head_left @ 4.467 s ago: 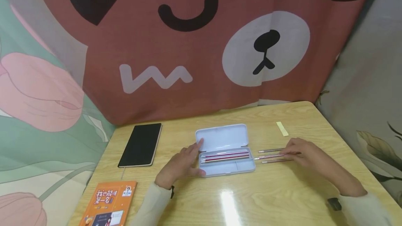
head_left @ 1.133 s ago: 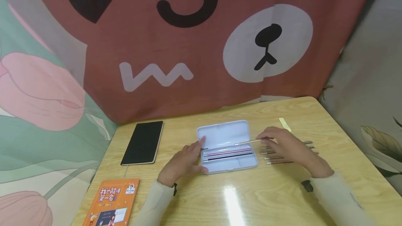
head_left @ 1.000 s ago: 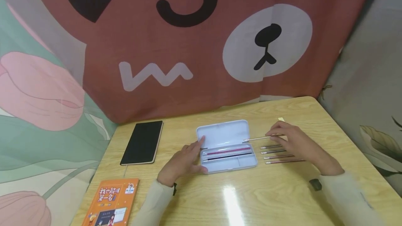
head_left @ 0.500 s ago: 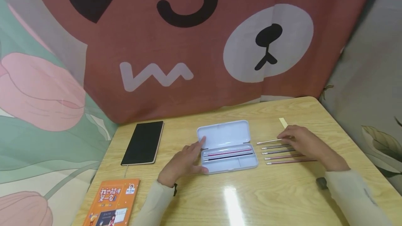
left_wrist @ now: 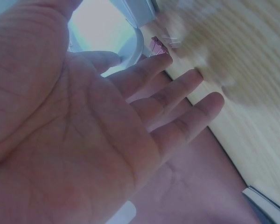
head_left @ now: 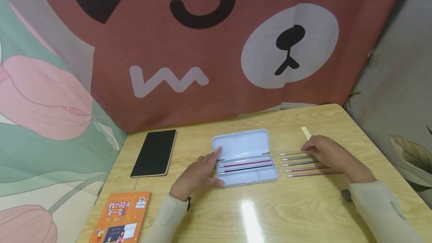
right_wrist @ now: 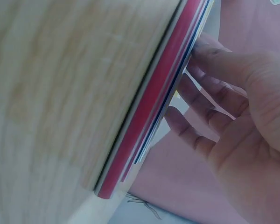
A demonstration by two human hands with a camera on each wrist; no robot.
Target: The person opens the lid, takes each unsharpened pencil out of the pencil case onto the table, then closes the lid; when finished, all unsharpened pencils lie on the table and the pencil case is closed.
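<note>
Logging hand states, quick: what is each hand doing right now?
Left hand: open, straight fingers resting against the pencil case.
Right hand: open, fingers laid on the pencils.

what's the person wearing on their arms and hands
Both hands are bare: no gloves or rings show on the left hand or the right hand. Each arm wears a long, pale cream sleeve reaching the wrist. A small dark device sits at the right cuff, and a dark strap shows at the left cuff.
</note>
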